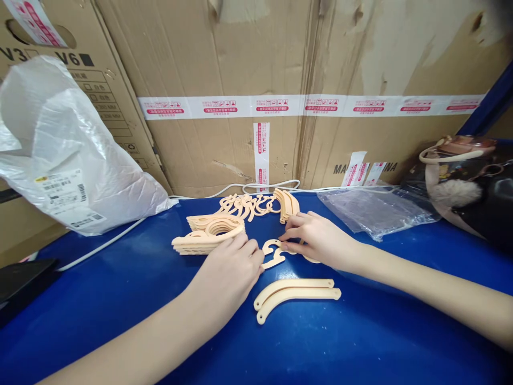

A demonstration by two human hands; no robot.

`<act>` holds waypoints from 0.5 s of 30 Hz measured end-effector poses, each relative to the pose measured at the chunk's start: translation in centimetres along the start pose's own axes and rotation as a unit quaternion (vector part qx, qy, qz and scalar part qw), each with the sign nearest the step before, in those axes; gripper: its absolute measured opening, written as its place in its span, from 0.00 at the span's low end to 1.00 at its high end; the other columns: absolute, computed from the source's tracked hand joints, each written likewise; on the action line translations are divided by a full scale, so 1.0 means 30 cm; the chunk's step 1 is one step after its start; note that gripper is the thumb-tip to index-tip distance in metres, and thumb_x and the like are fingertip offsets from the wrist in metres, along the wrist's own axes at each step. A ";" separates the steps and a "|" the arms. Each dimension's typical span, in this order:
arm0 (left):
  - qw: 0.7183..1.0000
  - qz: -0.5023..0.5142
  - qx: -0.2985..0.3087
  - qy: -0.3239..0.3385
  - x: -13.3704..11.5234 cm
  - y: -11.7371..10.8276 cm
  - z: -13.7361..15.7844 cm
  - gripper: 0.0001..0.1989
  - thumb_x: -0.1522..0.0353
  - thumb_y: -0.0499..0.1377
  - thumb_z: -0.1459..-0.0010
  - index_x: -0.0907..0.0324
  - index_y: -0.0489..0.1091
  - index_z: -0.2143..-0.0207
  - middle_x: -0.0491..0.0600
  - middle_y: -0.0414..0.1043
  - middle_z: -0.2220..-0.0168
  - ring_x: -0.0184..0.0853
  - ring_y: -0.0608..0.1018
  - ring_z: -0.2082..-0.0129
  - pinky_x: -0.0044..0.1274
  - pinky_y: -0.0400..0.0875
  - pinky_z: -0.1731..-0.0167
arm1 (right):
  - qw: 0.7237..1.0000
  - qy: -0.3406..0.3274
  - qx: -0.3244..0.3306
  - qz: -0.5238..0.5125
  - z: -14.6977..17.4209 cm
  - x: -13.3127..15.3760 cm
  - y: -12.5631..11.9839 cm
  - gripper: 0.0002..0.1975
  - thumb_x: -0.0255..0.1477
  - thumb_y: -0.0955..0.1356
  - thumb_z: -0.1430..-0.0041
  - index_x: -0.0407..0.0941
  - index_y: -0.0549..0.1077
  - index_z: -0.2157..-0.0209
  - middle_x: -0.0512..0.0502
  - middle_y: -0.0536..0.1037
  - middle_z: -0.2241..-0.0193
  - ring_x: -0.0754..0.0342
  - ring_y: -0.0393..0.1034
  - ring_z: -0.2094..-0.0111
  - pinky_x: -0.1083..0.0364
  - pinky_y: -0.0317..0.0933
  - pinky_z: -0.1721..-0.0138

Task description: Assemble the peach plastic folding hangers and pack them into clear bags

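Small pale wooden hook pieces (274,261) lie between my hands on the blue table. My left hand (238,259) is closed, its fingertips pinching the end of the nearer hook piece. My right hand (316,238) is closed too, its thumb and forefinger on the upper hook piece (271,245); more curved pieces (311,260) show partly under its palm. In front of the hands, two long curved wooden arms (298,298) lie side by side, each with small holes at its ends. A stack of flat wooden pieces (200,243) stands left, partly behind my left hand.
Behind the hands are a row of wooden hooks (244,205) and a stack of curved arms (286,204). A white plastic parcel bag (72,155) leans at left against cardboard boxes (216,149). Clear plastic bag (372,211), dark bag (481,198) and white cable (104,243) lie around.
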State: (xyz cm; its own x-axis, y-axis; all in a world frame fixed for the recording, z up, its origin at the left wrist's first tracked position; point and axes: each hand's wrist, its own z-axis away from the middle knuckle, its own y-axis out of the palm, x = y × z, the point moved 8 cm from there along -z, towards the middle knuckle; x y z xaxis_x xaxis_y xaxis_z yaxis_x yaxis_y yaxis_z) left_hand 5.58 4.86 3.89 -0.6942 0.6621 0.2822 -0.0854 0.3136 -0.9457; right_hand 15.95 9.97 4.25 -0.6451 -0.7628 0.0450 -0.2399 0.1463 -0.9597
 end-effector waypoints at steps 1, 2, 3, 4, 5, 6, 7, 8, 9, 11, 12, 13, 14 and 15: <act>1.000 -0.007 -0.008 0.007 -0.002 0.008 0.005 0.08 0.74 0.53 0.36 0.64 0.72 0.65 0.52 0.72 0.67 0.42 0.74 0.64 0.34 0.70 0.62 | 1.000 -0.002 0.000 0.000 -0.005 0.004 0.003 0.10 0.33 0.66 0.36 0.45 0.79 0.63 0.45 0.76 0.66 0.50 0.70 0.63 0.51 0.57 0.61; 1.000 -0.010 -0.019 0.010 -0.002 0.012 0.009 0.09 0.74 0.53 0.36 0.64 0.72 0.66 0.52 0.72 0.67 0.42 0.74 0.64 0.34 0.70 0.62 | 1.000 -0.002 -0.001 0.001 -0.009 0.006 0.003 0.09 0.32 0.66 0.36 0.44 0.78 0.65 0.45 0.76 0.67 0.50 0.70 0.63 0.51 0.57 0.62; 0.999 -0.010 -0.036 0.010 0.001 0.010 0.012 0.09 0.74 0.53 0.36 0.64 0.72 0.66 0.52 0.72 0.67 0.42 0.74 0.63 0.34 0.70 0.62 | 1.000 -0.001 -0.003 0.003 -0.012 0.008 0.001 0.09 0.32 0.66 0.36 0.44 0.78 0.66 0.45 0.76 0.67 0.50 0.70 0.63 0.51 0.56 0.62; 0.999 -0.006 -0.054 0.005 0.004 0.003 0.015 0.08 0.74 0.53 0.36 0.64 0.72 0.65 0.52 0.73 0.65 0.42 0.74 0.63 0.34 0.70 0.62 | 1.000 0.000 -0.006 0.007 -0.014 0.008 -0.005 0.09 0.31 0.66 0.36 0.43 0.77 0.66 0.45 0.76 0.67 0.50 0.69 0.63 0.51 0.56 0.62; 0.997 0.001 -0.071 0.001 0.007 -0.006 0.018 0.07 0.74 0.54 0.37 0.64 0.72 0.65 0.53 0.73 0.63 0.43 0.74 0.61 0.34 0.70 0.61 | 1.000 0.004 -0.011 0.008 -0.013 0.007 -0.013 0.09 0.31 0.66 0.36 0.43 0.76 0.66 0.45 0.76 0.67 0.50 0.69 0.63 0.51 0.56 0.62; 0.996 0.011 -0.089 -0.004 0.010 -0.017 0.021 0.05 0.74 0.55 0.37 0.64 0.72 0.64 0.53 0.73 0.61 0.43 0.73 0.60 0.34 0.70 0.61 | 1.000 0.010 -0.018 0.005 -0.011 0.004 -0.024 0.09 0.31 0.65 0.35 0.42 0.76 0.66 0.45 0.76 0.67 0.49 0.69 0.62 0.51 0.56 0.61; 0.994 0.024 -0.106 -0.008 0.012 -0.030 0.025 0.04 0.74 0.57 0.38 0.64 0.71 0.63 0.54 0.72 0.59 0.44 0.73 0.59 0.35 0.70 0.60 | 0.999 0.019 -0.025 -0.007 -0.006 -0.001 -0.036 0.10 0.32 0.65 0.35 0.42 0.75 0.66 0.45 0.76 0.67 0.50 0.69 0.62 0.51 0.56 0.61; 0.992 0.037 -0.123 -0.012 0.013 -0.043 0.028 0.04 0.74 0.57 0.39 0.64 0.70 0.61 0.54 0.72 0.57 0.44 0.73 0.58 0.35 0.70 0.59 | 0.999 0.032 -0.033 -0.029 0.001 -0.009 -0.048 0.11 0.33 0.65 0.34 0.43 0.75 0.67 0.45 0.76 0.67 0.50 0.69 0.62 0.51 0.57 0.60; 0.989 0.049 -0.137 -0.014 0.014 -0.055 0.032 0.05 0.74 0.58 0.39 0.64 0.69 0.60 0.54 0.71 0.56 0.44 0.73 0.58 0.35 0.69 0.59 | 0.997 0.047 -0.036 -0.058 0.010 -0.018 -0.056 0.11 0.34 0.64 0.34 0.43 0.75 0.67 0.46 0.76 0.67 0.51 0.69 0.62 0.51 0.57 0.60; 0.986 0.066 -0.151 -0.014 0.012 -0.066 0.037 0.06 0.73 0.58 0.39 0.63 0.68 0.58 0.53 0.71 0.57 0.44 0.73 0.58 0.35 0.68 0.58 | 0.990 0.070 -0.025 -0.123 0.030 -0.031 -0.058 0.12 0.35 0.65 0.35 0.44 0.75 0.68 0.47 0.77 0.68 0.52 0.69 0.63 0.53 0.58 0.61; 0.986 0.072 -0.148 -0.014 0.010 -0.063 0.038 0.06 0.73 0.57 0.39 0.63 0.68 0.58 0.52 0.72 0.58 0.44 0.73 0.59 0.35 0.68 0.59 | 0.986 0.076 -0.012 -0.147 0.041 -0.033 -0.051 0.12 0.34 0.65 0.35 0.45 0.75 0.68 0.48 0.77 0.69 0.52 0.69 0.64 0.53 0.58 0.61; 0.987 0.077 -0.138 -0.011 0.008 -0.055 0.038 0.05 0.73 0.57 0.39 0.62 0.68 0.59 0.51 0.72 0.60 0.43 0.73 0.60 0.35 0.68 0.59 | 0.984 0.079 0.000 -0.160 0.052 -0.032 -0.043 0.11 0.34 0.65 0.35 0.45 0.75 0.69 0.48 0.77 0.70 0.53 0.69 0.64 0.53 0.58 0.62; 0.988 0.083 -0.126 -0.008 0.007 -0.044 0.038 0.05 0.74 0.57 0.39 0.62 0.69 0.60 0.50 0.73 0.62 0.43 0.73 0.61 0.35 0.67 0.60 | 0.984 0.080 0.007 -0.161 0.061 -0.030 -0.036 0.11 0.33 0.65 0.35 0.45 0.75 0.69 0.49 0.77 0.71 0.53 0.69 0.65 0.53 0.58 0.62; 0.989 0.090 -0.114 -0.003 0.005 -0.032 0.037 0.04 0.75 0.57 0.39 0.61 0.69 0.61 0.49 0.73 0.63 0.42 0.73 0.62 0.34 0.67 0.60 | 0.985 0.080 0.010 -0.155 0.070 -0.027 -0.030 0.10 0.32 0.65 0.35 0.45 0.75 0.69 0.49 0.77 0.71 0.52 0.69 0.65 0.52 0.58 0.61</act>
State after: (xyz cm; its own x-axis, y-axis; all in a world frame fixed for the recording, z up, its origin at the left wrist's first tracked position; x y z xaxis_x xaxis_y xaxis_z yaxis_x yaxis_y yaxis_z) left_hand 4.76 3.89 4.66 -0.6873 0.7177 0.1119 0.2028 0.3374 -0.9193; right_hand 18.21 9.15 4.50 -0.6494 -0.6602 0.3774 -0.4300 -0.0906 -0.8983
